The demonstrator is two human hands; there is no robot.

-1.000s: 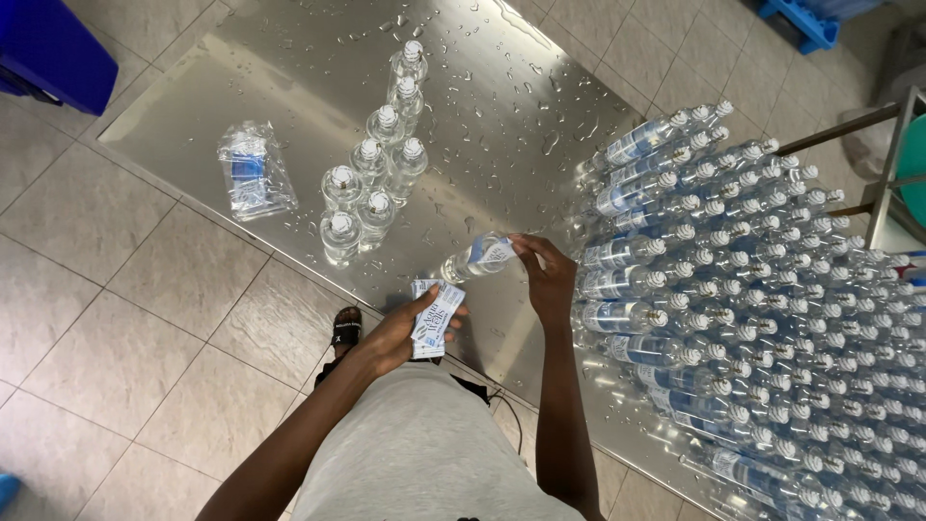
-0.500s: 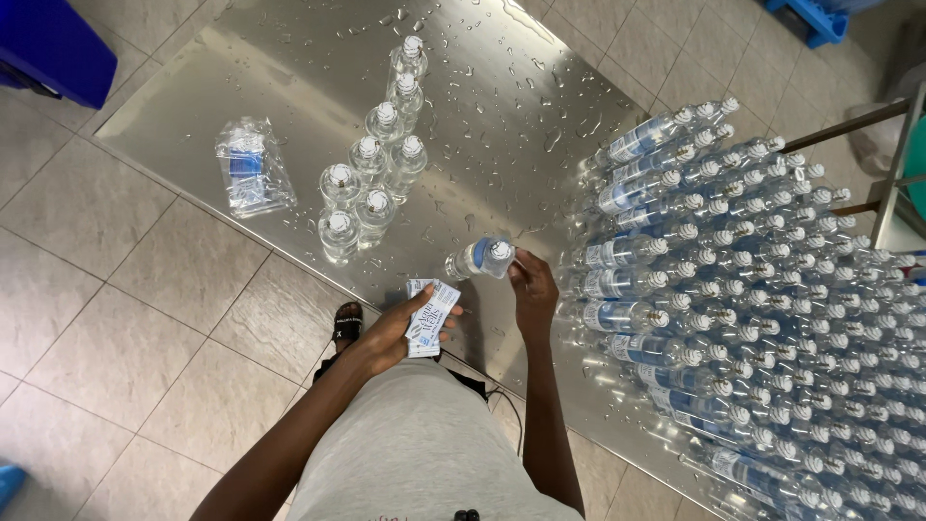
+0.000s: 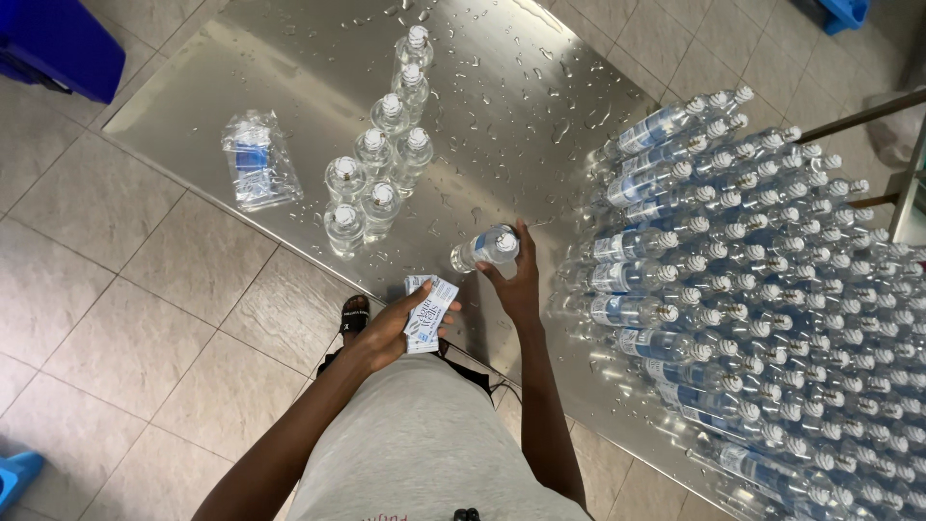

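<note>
The right hand (image 3: 516, 285) wraps its fingers round a small clear water bottle (image 3: 485, 248), tilted above the wet steel counter (image 3: 289, 68). The left hand (image 3: 395, 328) pinches a stack of labels (image 3: 427, 314). Seven capped bottles (image 3: 378, 174) stand upright nearby; a stacked pile of bottles (image 3: 743, 289) lies rightward.

bottle stack (image 3: 772, 289) right (upright cluster (image 3: 381, 174) left)

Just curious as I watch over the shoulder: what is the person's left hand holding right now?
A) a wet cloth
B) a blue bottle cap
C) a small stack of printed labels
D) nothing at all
C: the left hand grips a small stack of printed labels near the steel table's edge, while the right hand holds a single clear water bottle with a white cap.
</note>
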